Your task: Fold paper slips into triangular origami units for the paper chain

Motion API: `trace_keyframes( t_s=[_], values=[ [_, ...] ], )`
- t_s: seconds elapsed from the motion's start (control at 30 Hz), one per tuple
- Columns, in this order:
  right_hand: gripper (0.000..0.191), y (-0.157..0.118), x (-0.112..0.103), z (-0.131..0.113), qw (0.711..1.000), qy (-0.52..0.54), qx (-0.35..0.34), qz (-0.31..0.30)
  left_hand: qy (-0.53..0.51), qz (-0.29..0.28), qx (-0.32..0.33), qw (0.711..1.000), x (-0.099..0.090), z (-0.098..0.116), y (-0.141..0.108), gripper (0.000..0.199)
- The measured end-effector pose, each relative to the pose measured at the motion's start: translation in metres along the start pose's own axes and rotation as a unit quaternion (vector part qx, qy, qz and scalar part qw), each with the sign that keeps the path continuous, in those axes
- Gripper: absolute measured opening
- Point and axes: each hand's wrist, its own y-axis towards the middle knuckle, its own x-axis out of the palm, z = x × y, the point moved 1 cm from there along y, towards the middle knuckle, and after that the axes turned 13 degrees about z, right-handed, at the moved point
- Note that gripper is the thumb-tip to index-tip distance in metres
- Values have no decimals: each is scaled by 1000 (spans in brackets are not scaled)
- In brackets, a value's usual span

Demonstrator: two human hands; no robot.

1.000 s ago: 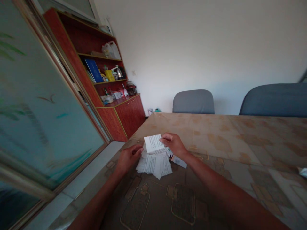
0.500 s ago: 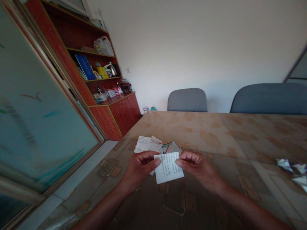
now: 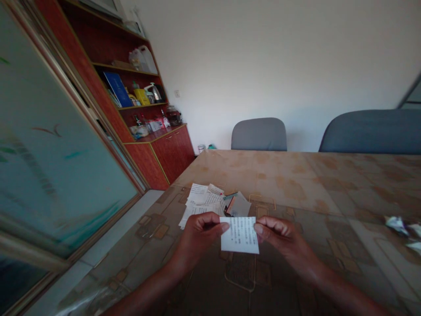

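Note:
A small white slip of paper (image 3: 241,239) with rows of dark printed characters is held up above the table, facing me. My left hand (image 3: 202,232) pinches its upper left edge between thumb and curled fingers. At the upper right edge, my right hand (image 3: 279,235) pinches it the same way. Just beyond my hands lies a loose pile of printed paper pieces (image 3: 200,204), overlapping one another. Beside them, on the right of the pile, rests a greyish card-like piece (image 3: 241,205) with dark and orange marks.
The patterned table (image 3: 296,184) stretches to the right. Crumpled paper bits (image 3: 396,224) lie at its right side. Grey chairs (image 3: 259,135) stand behind the far edge. To the left are a red-brown cabinet (image 3: 148,166) with shelves and a frosted sliding door (image 3: 66,153).
Both hands and the slip have shifted slightly right, and the slip is now held more level. More of the paper pile shows behind my left hand. The view has shifted a little.

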Motion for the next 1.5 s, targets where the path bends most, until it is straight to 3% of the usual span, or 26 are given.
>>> trace_keyframes(
  t_s=[0.33,0.53,0.77,0.97,1.13,1.23,1.4,1.5],
  values=[
    [40,6,10,-1,999,-19,-37,18,16,15,9,1000,-4,-9,5,31],
    [31,15,22,6,999,-25,-24,34,7,59,-3,998,-4,-12,6,35],
    [34,21,-1,11,994,-48,-27,94,-18,41,-33,998,-7,-14,11,38],
    [34,15,-2,17,993,-79,-27,77,-19,-12,-21,1000,1,-22,10,29],
    [37,42,14,34,984,-143,-41,97,2,73,-8,997,-13,-25,24,24],
    [25,67,27,41,972,-207,-41,107,2,134,2,991,-29,-23,35,27],
    [27,94,50,39,946,-304,-55,101,-9,232,37,972,-48,-20,41,28],
    [28,99,55,35,928,-352,-66,104,-15,259,49,964,-51,-19,41,29]
  ],
)
